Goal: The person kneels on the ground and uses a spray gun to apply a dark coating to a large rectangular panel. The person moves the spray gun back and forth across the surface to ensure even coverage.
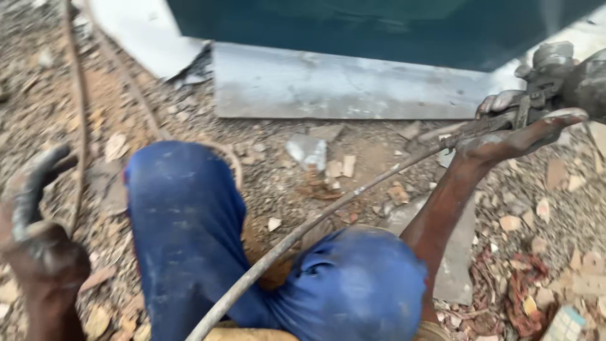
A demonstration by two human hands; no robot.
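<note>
My right hand (514,136), coated in dark grime, grips a metal torch-like tool (543,95) at the upper right. A grey hose (303,230) runs from that tool diagonally down across my lap to the bottom edge. At the far left my left hand (35,221), also blackened, is raised with its fingers spread and holds nothing. My knees in blue trousers (189,227) fill the lower middle. The tool's tip is near a flat grey metal plate (341,85) lying on the ground.
A dark teal metal wall (379,28) rises behind the plate. Gravel and broken brick bits (555,208) cover the ground. Thin rusty cables (79,107) run along the left. Another grey slab (457,259) lies at the lower right.
</note>
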